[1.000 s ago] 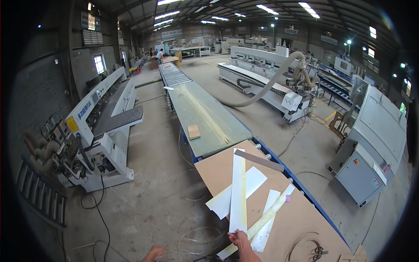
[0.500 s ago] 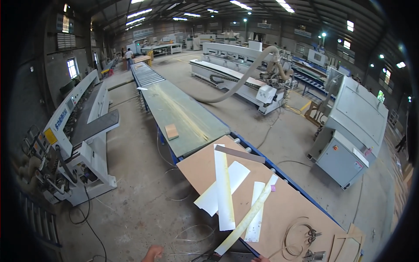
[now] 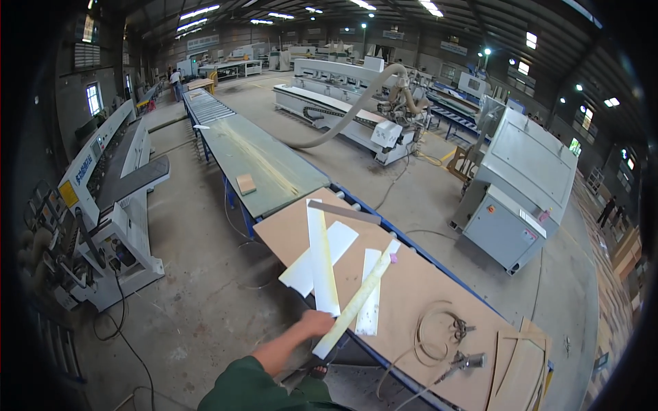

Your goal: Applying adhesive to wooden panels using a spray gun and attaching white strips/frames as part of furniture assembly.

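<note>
My left hand (image 3: 317, 322), at the end of a green sleeve, reaches to the near end of a long white strip (image 3: 321, 260). Its fingers are too small and partly hidden to show whether they grip the strip. This strip crosses a wider white piece (image 3: 336, 246) on a brown board (image 3: 418, 298). Just right of the hand, a yellow-stained strip (image 3: 356, 301) sticks out past the board's near edge and lies over another white strip (image 3: 370, 288). A small pink object (image 3: 393, 258) rests by its far end. My right hand is out of sight.
On the board lie a dark strip (image 3: 343, 211), a coiled thin hose (image 3: 419, 335), a metal tool (image 3: 473, 360) and thin wooden pieces (image 3: 514, 370). Beyond runs a green-topped conveyor (image 3: 274, 164) bearing a small wooden block (image 3: 245, 183). Machines flank it: a long one (image 3: 103, 178) and a grey cabinet (image 3: 504, 226).
My left hand has moved up and forward to the white strip's near end, and its sleeve has come in. My right hand has left the view. The whole view has shifted.
</note>
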The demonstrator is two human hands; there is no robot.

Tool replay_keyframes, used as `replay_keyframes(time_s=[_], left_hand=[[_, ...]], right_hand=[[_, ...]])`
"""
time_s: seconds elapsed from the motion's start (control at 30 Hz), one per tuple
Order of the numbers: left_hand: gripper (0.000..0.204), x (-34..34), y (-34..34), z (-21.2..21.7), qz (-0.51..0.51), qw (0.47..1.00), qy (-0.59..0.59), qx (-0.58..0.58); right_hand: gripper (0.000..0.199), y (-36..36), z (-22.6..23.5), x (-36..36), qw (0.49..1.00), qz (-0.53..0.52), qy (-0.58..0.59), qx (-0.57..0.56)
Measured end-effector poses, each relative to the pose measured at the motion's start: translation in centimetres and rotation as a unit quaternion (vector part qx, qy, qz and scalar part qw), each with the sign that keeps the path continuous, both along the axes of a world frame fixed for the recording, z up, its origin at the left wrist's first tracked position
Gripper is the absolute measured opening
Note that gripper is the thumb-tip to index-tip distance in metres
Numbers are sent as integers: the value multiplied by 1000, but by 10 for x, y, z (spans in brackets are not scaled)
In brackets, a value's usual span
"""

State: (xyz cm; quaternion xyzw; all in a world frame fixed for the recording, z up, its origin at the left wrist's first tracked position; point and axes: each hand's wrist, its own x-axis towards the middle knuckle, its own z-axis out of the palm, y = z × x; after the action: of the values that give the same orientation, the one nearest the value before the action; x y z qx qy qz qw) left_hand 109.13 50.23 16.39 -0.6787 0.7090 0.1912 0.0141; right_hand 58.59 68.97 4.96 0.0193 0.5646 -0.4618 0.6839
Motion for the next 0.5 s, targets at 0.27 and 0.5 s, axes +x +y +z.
replay_keyframes(time_s=[0.27, 0.5], left_hand=[[20, -309, 140, 91, -389, 902, 187, 13], [25, -333, 173, 81, -280, 942, 137, 126]], right_hand=[[49, 28, 142, 31, 980, 125, -50, -146], [44, 97, 223, 18, 912, 318, 165, -200]])
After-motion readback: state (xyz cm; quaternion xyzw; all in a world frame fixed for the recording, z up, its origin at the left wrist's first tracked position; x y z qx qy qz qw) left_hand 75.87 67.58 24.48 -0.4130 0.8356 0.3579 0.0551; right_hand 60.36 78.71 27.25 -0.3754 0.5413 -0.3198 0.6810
